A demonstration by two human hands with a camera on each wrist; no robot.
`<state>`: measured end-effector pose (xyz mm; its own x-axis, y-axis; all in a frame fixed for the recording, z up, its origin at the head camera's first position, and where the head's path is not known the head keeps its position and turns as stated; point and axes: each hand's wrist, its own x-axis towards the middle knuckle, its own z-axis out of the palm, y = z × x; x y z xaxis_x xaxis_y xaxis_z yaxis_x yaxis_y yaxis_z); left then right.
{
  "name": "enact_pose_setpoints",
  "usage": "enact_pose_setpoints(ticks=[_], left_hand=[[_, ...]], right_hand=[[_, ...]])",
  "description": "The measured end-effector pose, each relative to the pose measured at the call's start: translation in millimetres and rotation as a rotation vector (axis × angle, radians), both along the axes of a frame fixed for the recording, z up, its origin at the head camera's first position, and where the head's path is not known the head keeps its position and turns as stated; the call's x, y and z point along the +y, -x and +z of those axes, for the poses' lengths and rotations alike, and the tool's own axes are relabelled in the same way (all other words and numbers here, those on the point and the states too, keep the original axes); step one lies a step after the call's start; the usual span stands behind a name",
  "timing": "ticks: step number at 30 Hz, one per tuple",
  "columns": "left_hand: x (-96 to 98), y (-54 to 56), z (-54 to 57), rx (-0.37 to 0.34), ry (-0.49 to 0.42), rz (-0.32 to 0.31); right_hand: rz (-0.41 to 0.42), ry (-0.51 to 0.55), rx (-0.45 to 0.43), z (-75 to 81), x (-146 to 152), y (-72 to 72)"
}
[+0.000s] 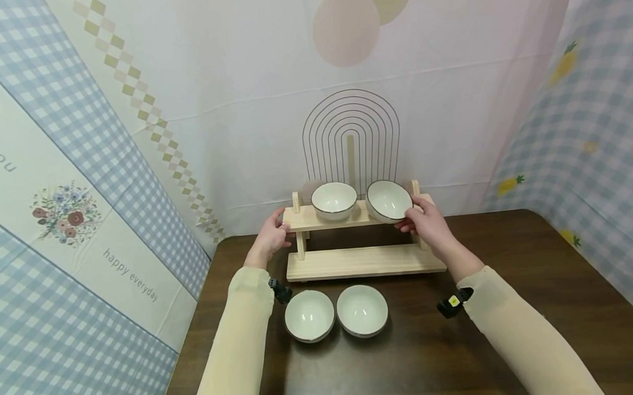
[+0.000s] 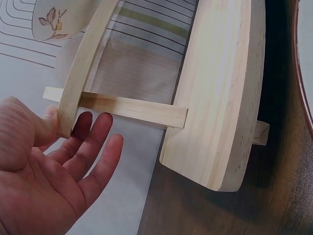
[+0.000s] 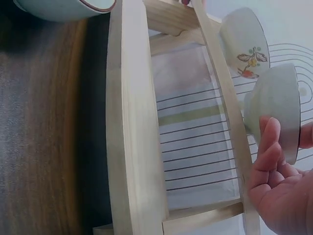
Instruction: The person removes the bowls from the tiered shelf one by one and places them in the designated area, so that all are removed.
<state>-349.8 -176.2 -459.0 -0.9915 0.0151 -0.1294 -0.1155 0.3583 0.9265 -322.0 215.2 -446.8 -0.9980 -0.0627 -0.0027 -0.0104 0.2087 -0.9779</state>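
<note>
2 white bowls sit on the wooden rack's [image 1: 348,219] top shelf: the right hand [image 1: 427,221] pinches the tilted right bowl [image 1: 389,201], while the left hand [image 1: 272,234], fingers relaxed, steadies the shelf end. 2 more bowls [image 1: 335,313] wait on the table [image 1: 534,283], so I judge this about half done.

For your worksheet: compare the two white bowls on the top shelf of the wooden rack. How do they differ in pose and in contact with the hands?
The left bowl sits level and upright on the top shelf; the right bowl is tilted, its opening facing forward. No hand touches the left bowl; the right hand holds the right bowl. Both are white with a dark rim.
</note>
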Motion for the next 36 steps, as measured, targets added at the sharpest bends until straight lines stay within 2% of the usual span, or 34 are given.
enact_pose_setpoints(ticks=[5, 15, 25, 36], left_hand=[[-1.4, -1.2, -0.1, 0.004, -0.006, 0.002], [-3.1, -2.0, -0.7, 0.005, -0.013, 0.004], [-3.9, -3.9, -1.3, -0.003, -0.038, -0.007], [-3.7, -3.0, -1.9, 0.008, -0.034, -0.015]], right_hand=[[-0.004, -0.011, 0.002, -3.1, -0.6, -7.2], [0.047, -0.039, -0.026, -15.2, 6.0, -24.9], [0.103, -0.079, -0.029, -26.6, 5.0, -51.7], [0.164, -0.123, -0.073, -40.9, 10.5, -81.7]])
